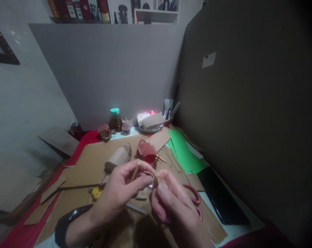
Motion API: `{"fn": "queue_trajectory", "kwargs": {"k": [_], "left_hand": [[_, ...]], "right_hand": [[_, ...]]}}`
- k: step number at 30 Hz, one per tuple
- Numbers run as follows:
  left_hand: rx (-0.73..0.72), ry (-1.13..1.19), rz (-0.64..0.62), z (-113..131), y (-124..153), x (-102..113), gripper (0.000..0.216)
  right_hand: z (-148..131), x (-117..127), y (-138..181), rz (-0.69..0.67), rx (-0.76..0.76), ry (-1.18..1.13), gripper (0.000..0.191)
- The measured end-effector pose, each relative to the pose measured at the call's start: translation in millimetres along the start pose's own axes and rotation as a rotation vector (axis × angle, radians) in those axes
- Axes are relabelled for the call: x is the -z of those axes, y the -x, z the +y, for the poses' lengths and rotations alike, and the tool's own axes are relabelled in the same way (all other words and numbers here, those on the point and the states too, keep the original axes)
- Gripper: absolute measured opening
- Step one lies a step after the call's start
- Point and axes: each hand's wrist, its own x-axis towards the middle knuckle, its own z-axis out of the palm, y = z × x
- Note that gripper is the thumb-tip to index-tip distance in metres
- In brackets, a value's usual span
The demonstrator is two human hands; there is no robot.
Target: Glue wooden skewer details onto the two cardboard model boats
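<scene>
A thin brown strip (136, 171), apparently cardboard, is pinched between my two hands above the middle of the table. My left hand (121, 186) grips one part of it between thumb and fingers. With thumb and forefinger, my right hand (172, 201) pinches its other end, close to the left fingertips. Just beyond the hands lie a corrugated cardboard roll (118, 159) and a red-painted cardboard form (147, 152) with a pointed stick beside it. Red-handled scissors (195, 194) are partly hidden behind my right hand. A yellow object (96, 193) sits left of my left wrist.
Brown cardboard sheets (86, 162) cover much of the table. To the right are green paper (185, 151) and a black tablet-like slab (223, 199). At the back stand a teal-capped bottle (115, 119), a small jar (126, 129) and a basket (150, 130). Grey panels rise behind and to the right.
</scene>
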Motion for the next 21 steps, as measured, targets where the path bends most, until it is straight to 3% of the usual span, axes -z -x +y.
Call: {"fn": "queue_trajectory", "kwargs": {"k": [4,9,13,18,21], "left_hand": [[-0.068,-0.016,0.043,5.7,0.3,2.8,0.013],[-0.04,-0.062,0.056,9.4,4.4,10.9,0.021],[-0.052,-0.159,0.067,9.9,7.1,13.5,0.027],[-0.054,-0.284,0.085,1.9,10.5,9.2,0.028],[0.069,-0.263,-0.083,-2.8,14.3,-2.6,0.026]], "right_hand": [[-8.2,-5.0,-1.3,0.039,-0.069,0.174,0.03],[-12.7,-15.4,-2.5,0.05,-0.074,0.257,0.028],[-5.0,-20.5,-5.2,0.186,-0.035,0.25,0.032],[-7.8,6.5,-22.8,0.47,0.263,0.057,0.026],[-25.2,34.2,-32.8,0.532,0.389,0.033,0.02]]}}
